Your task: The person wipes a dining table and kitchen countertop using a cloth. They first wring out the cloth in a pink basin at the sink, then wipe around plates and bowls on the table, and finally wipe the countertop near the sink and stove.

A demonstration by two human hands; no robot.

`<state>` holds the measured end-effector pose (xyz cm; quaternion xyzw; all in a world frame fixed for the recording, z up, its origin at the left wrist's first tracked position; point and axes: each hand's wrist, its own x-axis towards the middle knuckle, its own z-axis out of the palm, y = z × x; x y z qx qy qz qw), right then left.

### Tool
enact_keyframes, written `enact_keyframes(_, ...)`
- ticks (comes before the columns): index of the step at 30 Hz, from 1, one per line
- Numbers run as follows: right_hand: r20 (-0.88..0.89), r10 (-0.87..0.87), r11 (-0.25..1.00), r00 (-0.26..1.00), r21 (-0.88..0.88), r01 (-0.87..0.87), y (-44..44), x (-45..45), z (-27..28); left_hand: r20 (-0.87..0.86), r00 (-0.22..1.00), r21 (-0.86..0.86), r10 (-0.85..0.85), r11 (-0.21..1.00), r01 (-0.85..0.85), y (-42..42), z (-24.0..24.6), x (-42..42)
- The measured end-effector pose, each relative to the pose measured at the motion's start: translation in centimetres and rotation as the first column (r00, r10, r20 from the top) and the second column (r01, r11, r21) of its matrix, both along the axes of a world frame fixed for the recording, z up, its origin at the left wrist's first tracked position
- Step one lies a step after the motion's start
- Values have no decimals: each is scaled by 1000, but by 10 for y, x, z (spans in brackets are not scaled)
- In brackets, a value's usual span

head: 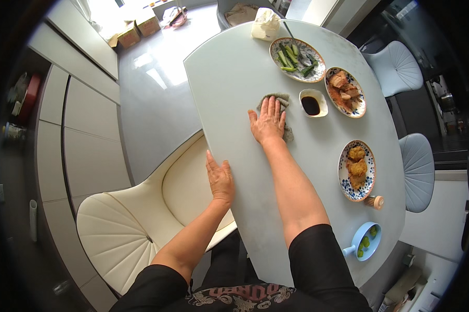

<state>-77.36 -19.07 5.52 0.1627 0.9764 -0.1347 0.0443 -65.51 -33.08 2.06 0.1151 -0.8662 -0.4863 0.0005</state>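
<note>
My right hand (269,123) lies palm down on a crumpled grey-green cloth (283,98), pressing it to the pale dining table (226,97). Its fingers point toward the far end, and part of the cloth shows past the fingertips and on the right side. At the table's left edge rests my left hand (220,180), fingers extended, thumb apart, holding nothing. Just right of the cloth stands a small white bowl (323,95) of dark sauce.
Farther back are a plate (275,48) of cucumber pieces with a spoon (304,59), a plate (362,111) of meat and a white packet (265,23). Along the right are a plate (343,175) of fried food, a small jar (375,202) and a blue handled bowl (349,250) of green fruit. A cream chair (117,230) stands left.
</note>
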Motion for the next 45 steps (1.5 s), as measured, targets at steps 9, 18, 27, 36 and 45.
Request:
enact_keyframes(9,-99,240,970,966,1,-241,-40,103,-14,1,1000,27,10,1000,-10,-5,-1,0)
enact_keyframes(18,-39,255,965,966,-51,-257,-40,-3,-6,-9,1000,37,-17,999,18,0,1,1)
enact_keyframes(27,85,570,821,817,-57,-567,-69,11,-2,-1,1000,-81,-3,997,3,-1,-6,2)
enact_keyframes(36,93,423,893,901,-213,-397,-57,126,11,-150,988,-114,-35,993,18,-2,-20,-2)
enact_keyframes(45,135,401,903,906,-223,-367,-48,265,17,-247,862,-407,-442,855,322,18,15,44)
